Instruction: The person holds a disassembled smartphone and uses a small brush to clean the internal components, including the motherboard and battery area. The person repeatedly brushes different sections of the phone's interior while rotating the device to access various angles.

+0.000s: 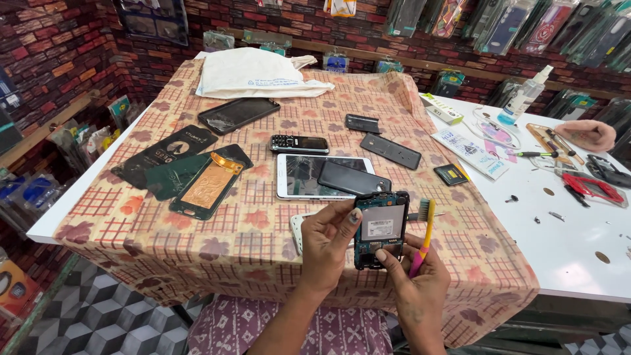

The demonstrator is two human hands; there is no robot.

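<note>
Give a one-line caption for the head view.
Left hand holds an opened phone; right hand grips a toothbrush.

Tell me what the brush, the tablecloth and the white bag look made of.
Brush: glossy plastic, yellow and pink handle, pale bristles, likely nylon.
Tablecloth: looks like woven fabric, matte, draping in soft folds at the edge.
White bag: thin cloth or non-woven material, crumpled; which one is unclear.

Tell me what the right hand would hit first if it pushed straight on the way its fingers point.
Probably the opened phone itself: the right hand, gripping a yellow and pink toothbrush, points up and left with its fingers already at the phone's lower end, which the left hand holds.
</note>
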